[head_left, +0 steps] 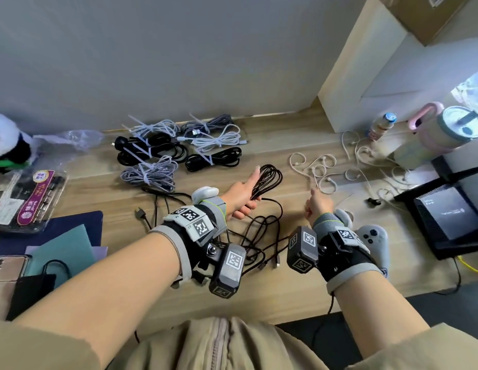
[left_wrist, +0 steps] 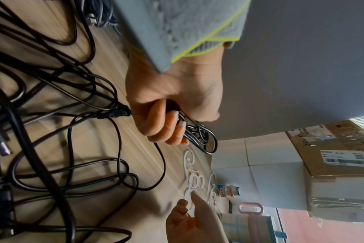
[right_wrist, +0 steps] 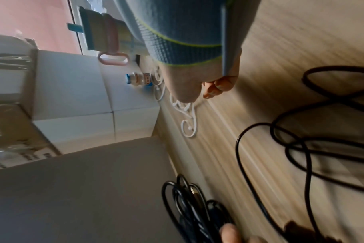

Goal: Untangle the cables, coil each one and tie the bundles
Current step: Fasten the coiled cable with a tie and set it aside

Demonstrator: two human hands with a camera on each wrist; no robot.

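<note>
1. A wooden counter [head_left: 259, 295] is seen against a grey wall [head_left: 179, 49], with a white cabinet [head_left: 371, 84] at its far right end.
2. A black router [head_left: 451, 212] is placed at the right edge, and a pale tumbler [head_left: 446, 129] with a pink handle is stood behind it beside a small bottle [head_left: 380, 126].
3. Six tied cable bundles [head_left: 179, 148], grey, white and black, are laid in a group near the wall, each bound with a white zip tie.
4. A loose tangle of black cables [head_left: 259, 244] is spread on the counter in front of the person, between the two wrists.
5. A coiled black cable [head_left: 267, 181] is held above the counter by the left hand [head_left: 240, 196]; its fingers are curled round the gathered loops, the index finger is stretched along them, and one tail is left trailing down to the tangle.
6. Loose white zip ties [head_left: 320, 169] are scattered on the counter to the right of the coil.
7. The right hand [head_left: 319, 204] is held over the nearest zip ties; in the left wrist view its fingers [left_wrist: 199, 205] are seen loosely spread and a white tie is crossed by them, but whether it is pinched cannot be told.
8. A grey game controller [head_left: 374, 239] is lain just beside the right wrist.
</note>
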